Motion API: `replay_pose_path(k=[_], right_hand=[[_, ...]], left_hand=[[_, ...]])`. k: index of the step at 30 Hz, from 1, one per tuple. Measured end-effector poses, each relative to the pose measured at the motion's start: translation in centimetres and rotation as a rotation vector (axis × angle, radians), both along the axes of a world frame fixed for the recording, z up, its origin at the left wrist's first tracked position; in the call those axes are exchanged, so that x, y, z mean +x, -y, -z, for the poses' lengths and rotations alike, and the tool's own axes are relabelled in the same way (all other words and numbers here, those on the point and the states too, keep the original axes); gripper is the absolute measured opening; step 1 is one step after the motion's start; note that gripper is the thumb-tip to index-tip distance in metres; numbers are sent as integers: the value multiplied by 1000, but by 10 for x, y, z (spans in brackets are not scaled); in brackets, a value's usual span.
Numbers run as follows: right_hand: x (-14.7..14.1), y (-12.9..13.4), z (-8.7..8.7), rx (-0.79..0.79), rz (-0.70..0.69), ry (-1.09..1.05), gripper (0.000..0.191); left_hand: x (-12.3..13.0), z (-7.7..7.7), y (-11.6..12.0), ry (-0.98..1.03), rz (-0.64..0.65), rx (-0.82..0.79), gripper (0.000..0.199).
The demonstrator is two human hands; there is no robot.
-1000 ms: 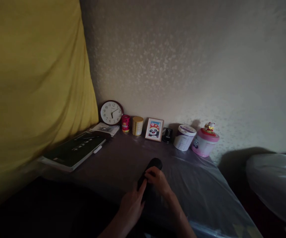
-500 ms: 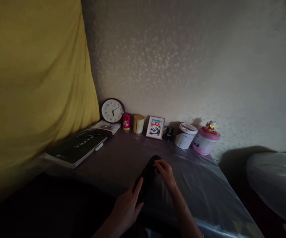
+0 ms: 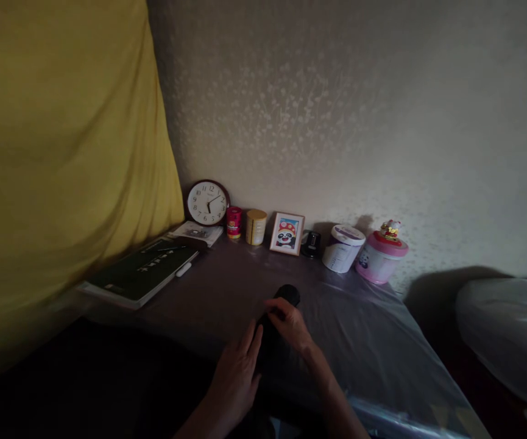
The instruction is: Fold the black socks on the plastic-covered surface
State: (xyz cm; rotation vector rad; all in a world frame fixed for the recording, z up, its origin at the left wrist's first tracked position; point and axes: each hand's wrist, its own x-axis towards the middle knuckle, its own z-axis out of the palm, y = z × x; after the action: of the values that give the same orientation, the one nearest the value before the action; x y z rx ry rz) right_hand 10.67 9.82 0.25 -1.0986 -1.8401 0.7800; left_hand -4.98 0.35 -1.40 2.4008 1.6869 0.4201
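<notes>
A dark elongated object [image 3: 287,294] lies at the near edge of the table, its rounded end pointing away from me; it is too dark to identify. My left hand [image 3: 239,370] rests along its left side, fingers wrapped against it. Over its upper part, my right hand [image 3: 288,322] has thumb and fingertips pinched together. Whatever is between those fingertips is too small and dark to make out. The lower part of the object is lost in shadow.
Along the wall stand a clock [image 3: 208,203], a red can [image 3: 234,222], a yellow-lidded can [image 3: 256,227], a panda picture frame [image 3: 287,233], a small black item [image 3: 311,244], a white tub [image 3: 343,249] and a pink tub [image 3: 381,259]. A green book [image 3: 144,271] lies left.
My right hand has moved left and nearer along the dark object, uncovering its far rounded end. The fingers of my left hand have drawn closer together.
</notes>
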Motion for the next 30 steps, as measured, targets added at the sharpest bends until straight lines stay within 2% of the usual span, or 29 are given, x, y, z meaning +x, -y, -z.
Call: replay_pose_path(k=[4,7,10,14,18,23,27,30], right_hand=[[21,14,-2,-176,21,-246,21],[51,27,-2,-266,154,-357,23],[81,33,10,-276,370,-412,31],[109,32,34,-192,500,-322,38],[117,31,48,-153,514,-178,39],[114,33,47,-152,503,-112,38],[112,35,44,-160,500,-84,37],[111,36,43,-151,518,-72,36]], left_hand=[[1,8,-1,22,11,-17,78],[-2,14,-1,55,13,-25,78],[-3,16,-1,79,23,-39,77],[-1,11,0,87,26,-73,76],[2,6,0,58,12,-83,79],[1,7,0,78,19,-111,76],[-5,7,-5,283,27,-141,75],[-14,10,-13,514,-37,-318,69]])
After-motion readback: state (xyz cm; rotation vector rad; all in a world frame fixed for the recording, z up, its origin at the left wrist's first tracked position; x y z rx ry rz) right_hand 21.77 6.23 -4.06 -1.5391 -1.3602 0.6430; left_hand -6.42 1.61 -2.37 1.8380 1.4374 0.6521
